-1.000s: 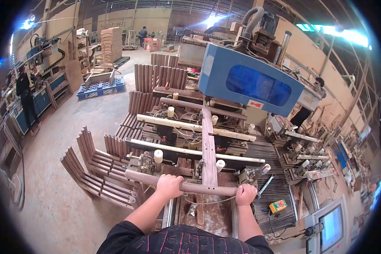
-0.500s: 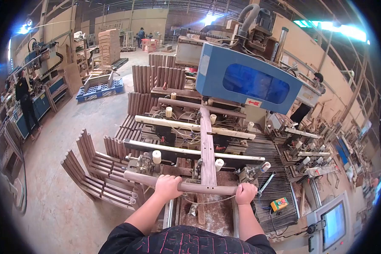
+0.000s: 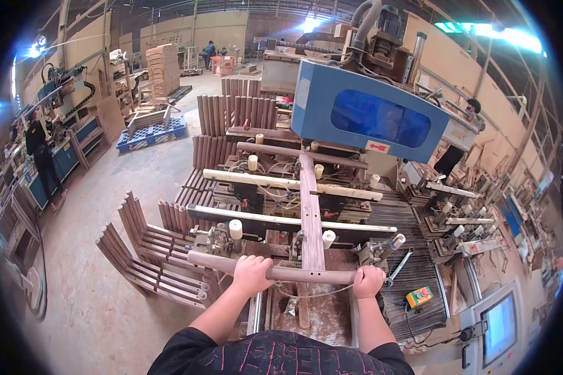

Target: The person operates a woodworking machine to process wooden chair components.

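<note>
An H-shaped wooden frame lies across the machine bed, made of a rounded front rail (image 3: 294, 274), a flat middle slat (image 3: 310, 215) with small dark holes, and a back rail (image 3: 272, 149). Closed over the front rail, left of the slat, is my left hand (image 3: 253, 275). My right hand (image 3: 369, 282) grips the same rail at its right end, hiding that tip. Pale bars (image 3: 281, 219) run crosswise at the slat, and white cylindrical clamps (image 3: 235, 229) stand nearby.
A blue machine hood (image 3: 369, 112) hangs over the far side. Stacked wooden frames (image 3: 150, 256) stand to the left. At right are a wrench (image 3: 400, 265), a yellow button box (image 3: 418, 297) and a control screen (image 3: 499, 328). Another person (image 3: 40, 150) stands far left.
The view has shifted slightly, so everything appears a little farther right. Both hands remain on the front rail in the same places.
</note>
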Tool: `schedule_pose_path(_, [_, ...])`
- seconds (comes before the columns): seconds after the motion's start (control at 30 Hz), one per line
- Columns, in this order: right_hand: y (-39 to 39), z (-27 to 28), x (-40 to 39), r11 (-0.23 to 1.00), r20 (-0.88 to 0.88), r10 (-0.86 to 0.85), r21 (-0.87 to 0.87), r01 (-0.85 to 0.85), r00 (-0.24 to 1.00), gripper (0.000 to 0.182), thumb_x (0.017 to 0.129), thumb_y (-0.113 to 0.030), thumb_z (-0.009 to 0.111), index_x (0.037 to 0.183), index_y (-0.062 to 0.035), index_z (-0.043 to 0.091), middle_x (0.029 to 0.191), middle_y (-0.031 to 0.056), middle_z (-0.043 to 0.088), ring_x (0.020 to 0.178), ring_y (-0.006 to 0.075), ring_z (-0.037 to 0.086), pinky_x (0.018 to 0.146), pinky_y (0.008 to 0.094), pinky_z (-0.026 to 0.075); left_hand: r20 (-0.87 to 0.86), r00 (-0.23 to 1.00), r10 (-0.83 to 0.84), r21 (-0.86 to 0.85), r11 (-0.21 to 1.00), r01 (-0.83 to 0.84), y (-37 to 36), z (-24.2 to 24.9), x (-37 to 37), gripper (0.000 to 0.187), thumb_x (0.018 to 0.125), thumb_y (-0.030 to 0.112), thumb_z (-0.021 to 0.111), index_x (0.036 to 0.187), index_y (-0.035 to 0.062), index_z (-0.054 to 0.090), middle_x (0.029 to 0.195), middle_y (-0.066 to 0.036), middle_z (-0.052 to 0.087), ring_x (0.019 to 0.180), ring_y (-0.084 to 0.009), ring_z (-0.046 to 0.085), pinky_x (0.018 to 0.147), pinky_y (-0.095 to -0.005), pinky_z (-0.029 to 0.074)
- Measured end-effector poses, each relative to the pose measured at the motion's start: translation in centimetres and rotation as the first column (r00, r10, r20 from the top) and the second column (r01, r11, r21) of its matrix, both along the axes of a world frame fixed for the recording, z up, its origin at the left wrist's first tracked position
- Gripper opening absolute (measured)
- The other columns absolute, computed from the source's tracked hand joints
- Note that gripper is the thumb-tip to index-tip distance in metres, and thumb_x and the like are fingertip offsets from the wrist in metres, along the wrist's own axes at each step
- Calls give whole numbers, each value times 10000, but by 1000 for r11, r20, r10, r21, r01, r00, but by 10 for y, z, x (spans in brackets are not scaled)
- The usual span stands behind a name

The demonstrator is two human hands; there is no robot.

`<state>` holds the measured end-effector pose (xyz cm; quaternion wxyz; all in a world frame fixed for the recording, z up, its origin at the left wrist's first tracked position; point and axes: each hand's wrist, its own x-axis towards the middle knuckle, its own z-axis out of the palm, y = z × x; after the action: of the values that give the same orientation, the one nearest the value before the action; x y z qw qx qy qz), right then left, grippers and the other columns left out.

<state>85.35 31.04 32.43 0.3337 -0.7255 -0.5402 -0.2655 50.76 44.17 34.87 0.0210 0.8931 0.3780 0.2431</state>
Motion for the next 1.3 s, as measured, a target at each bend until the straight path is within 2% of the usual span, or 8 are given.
schedule_pose_path(0.2, [0,0,-1,1000,7,1,16,-1,1000,195,810,-258,569,668,-126,592,709,67,574,749,306,542,785,435,388,17,1000,-6,21,1000,6,1,-1,0,456,563,367,850,931,165,670,822,-31,657,842,-242,649,799,-403,466])
schedule_pose_path(0.4, [-1,-3,0,1000,7,-3,26,3,1000,195,799,-261,571,663,-122,586,702,72,567,749,309,539,780,435,387,9,1000,-17,13,1000,17,0,2,0,414,594,367,831,908,158,659,816,-36,637,841,-246,637,789,-401,459])
schedule_pose_path(0.43, [-1,-2,0,1000,11,-5,27,4,1000,196,798,-262,570,661,-122,584,701,72,567,747,309,539,779,435,387,40,999,-15,48,999,13,0,0,0,434,550,380,855,866,165,648,787,-24,631,826,-242,647,775,-410,471])
schedule_pose_path(0.53, [0,-4,2,999,17,-16,34,15,1000,197,794,-261,568,654,-122,579,701,73,566,739,310,538,775,436,387,41,999,-20,57,998,17,0,0,0,437,549,386,858,866,168,650,791,-20,634,826,-240,648,779,-414,470])
schedule_pose_path(0.57, [0,-5,1,999,18,-13,37,12,1000,198,794,-260,568,653,-122,578,700,73,566,737,309,538,775,436,387,31,999,-28,51,998,27,-1,2,-1,406,585,363,829,900,167,665,805,-32,635,829,-243,638,776,-399,462])
schedule_pose_path(0.7, [0,-5,1,999,6,-8,32,8,1000,196,794,-257,569,652,-122,576,695,72,564,738,309,539,771,437,388,39,999,-37,55,998,35,0,0,-1,401,581,362,828,891,167,665,804,-32,636,824,-241,639,770,-396,464])
schedule_pose_path(0.77, [0,-3,1,1000,3,-8,29,8,1000,195,795,-256,569,653,-123,579,696,71,566,740,308,540,771,436,388,12,1000,-12,55,998,11,1,-2,0,454,550,402,860,876,170,644,812,-18,637,835,-233,645,790,-411,465])
schedule_pose_path(1.3, [0,-2,1,1000,-7,3,5,-3,1000,194,813,-252,567,666,-130,600,709,66,579,747,304,546,770,427,391,30,999,-17,53,998,15,0,1,1,431,556,368,851,873,161,646,789,-19,615,820,-231,631,769,-393,464])
